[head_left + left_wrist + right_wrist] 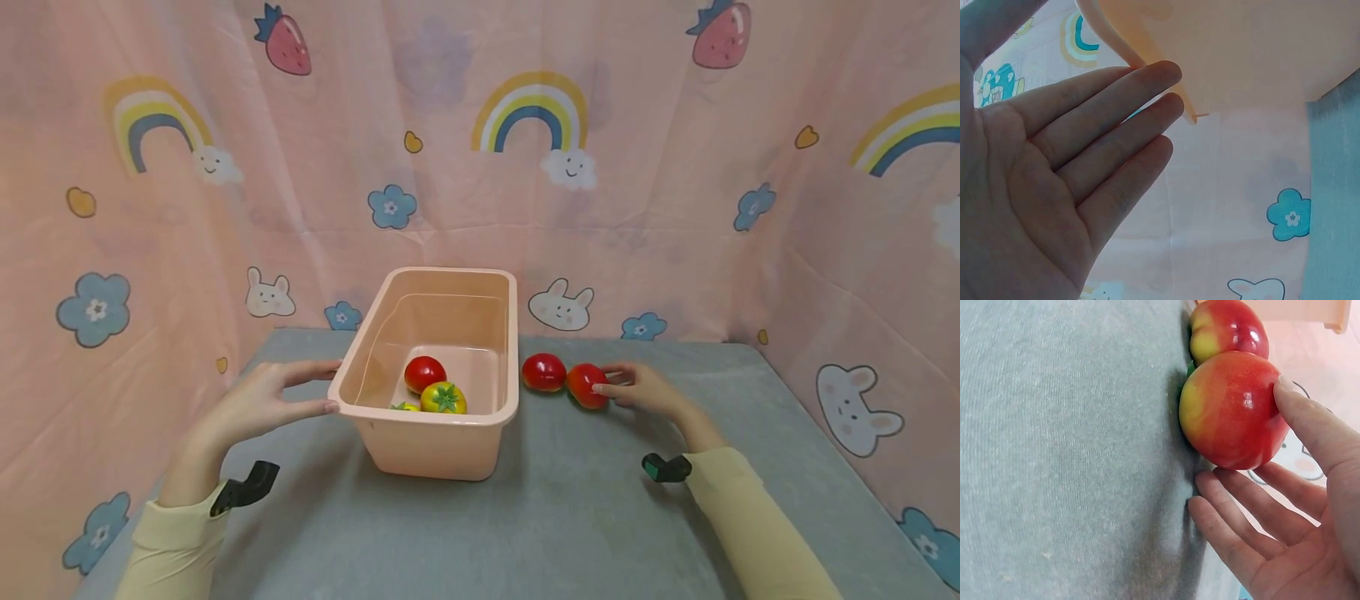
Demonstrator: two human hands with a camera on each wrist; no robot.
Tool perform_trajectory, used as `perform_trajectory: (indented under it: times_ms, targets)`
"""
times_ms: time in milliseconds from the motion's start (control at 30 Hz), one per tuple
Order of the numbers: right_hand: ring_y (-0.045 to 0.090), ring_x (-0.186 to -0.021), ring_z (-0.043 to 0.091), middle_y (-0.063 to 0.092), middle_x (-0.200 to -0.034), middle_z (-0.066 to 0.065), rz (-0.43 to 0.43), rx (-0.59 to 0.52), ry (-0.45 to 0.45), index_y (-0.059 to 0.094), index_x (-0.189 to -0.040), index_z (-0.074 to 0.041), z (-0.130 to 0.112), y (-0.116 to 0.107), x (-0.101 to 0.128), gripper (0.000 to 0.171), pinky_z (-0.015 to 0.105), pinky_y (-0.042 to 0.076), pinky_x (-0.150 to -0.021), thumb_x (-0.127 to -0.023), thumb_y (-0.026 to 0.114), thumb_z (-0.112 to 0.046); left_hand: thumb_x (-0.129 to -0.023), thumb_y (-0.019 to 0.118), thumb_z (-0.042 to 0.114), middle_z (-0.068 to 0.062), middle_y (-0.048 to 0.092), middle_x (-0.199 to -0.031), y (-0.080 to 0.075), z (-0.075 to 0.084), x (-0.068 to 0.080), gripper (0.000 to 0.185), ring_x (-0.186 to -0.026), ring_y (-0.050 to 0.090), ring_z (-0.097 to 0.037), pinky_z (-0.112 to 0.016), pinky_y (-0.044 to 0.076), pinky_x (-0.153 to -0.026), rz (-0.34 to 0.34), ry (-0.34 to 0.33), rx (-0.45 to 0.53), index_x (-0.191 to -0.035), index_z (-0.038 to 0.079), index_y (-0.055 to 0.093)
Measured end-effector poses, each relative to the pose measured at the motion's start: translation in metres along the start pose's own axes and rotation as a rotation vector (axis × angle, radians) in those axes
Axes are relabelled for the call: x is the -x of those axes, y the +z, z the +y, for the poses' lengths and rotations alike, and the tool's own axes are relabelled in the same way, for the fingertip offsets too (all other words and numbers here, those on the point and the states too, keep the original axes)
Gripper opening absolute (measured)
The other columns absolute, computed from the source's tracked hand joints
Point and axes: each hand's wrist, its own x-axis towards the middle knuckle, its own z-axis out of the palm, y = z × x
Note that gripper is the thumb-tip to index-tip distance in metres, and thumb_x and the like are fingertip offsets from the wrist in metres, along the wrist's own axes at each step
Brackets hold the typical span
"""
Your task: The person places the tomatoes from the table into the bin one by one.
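My right hand (637,389) has its thumb on a red tomato (587,386) and its fingertips at the tomato's side. In the right wrist view this tomato (1233,412) shows a yellow patch near its base. Close beside it lies a second red tomato (544,372), between it and the peach plastic bin (427,454). Against the bin's left rim rest the fingertips of my left hand (258,400), with the fingers straight and the thumb near the front corner. Inside the bin are a red tomato (424,374) and a yellow one (443,398) with a green calyx; another is mostly hidden by the front rim.
The bin stands on a grey cloth-covered table (585,517). A pink printed curtain (465,217) hangs behind the table and along both sides. Each wrist carries a small black camera mount, one of them on the left wrist (246,487).
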Motion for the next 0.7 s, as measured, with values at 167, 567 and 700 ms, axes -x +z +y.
perform_trajectory:
  times_ms: [167, 567, 700]
  targets:
    - [0.060, -0.110, 0.032, 0.054, -0.131, 0.024, -0.006, -0.015, 0.011, 0.045, -0.138, -0.002, -0.0019, 0.0005, 0.0012, 0.077, 0.039, 0.055, -0.085, -0.083, 0.066, -0.053, -0.082, 0.069, 0.049, -0.006, 0.061, -0.129, 0.0001, 0.0009, 0.0001, 0.064, -0.123, 0.054, -0.030, -0.060, 0.044, -0.093, -0.003, -0.003, 0.000, -0.135, 0.017, 0.054]
    - [0.060, -0.110, 0.033, 0.052, -0.132, 0.027, 0.000, -0.072, 0.009, 0.043, -0.138, 0.000, 0.0002, -0.0007, 0.0053, 0.076, 0.039, 0.055, -0.086, -0.084, 0.066, -0.049, -0.083, 0.068, 0.050, -0.006, 0.061, -0.129, 0.0003, 0.0024, 0.0003, 0.064, -0.123, 0.053, -0.031, -0.061, 0.044, -0.092, -0.007, -0.016, 0.002, -0.136, 0.017, 0.054]
    - [0.060, -0.110, 0.033, 0.051, -0.132, 0.027, 0.001, -0.075, 0.003, 0.042, -0.138, 0.000, 0.0000, -0.0011, 0.0076, 0.076, 0.039, 0.054, -0.087, -0.086, 0.065, -0.049, -0.082, 0.068, 0.050, -0.006, 0.062, -0.128, 0.0004, 0.0013, 0.0004, 0.064, -0.123, 0.054, -0.031, -0.061, 0.044, -0.093, -0.007, -0.015, 0.004, -0.136, 0.017, 0.054]
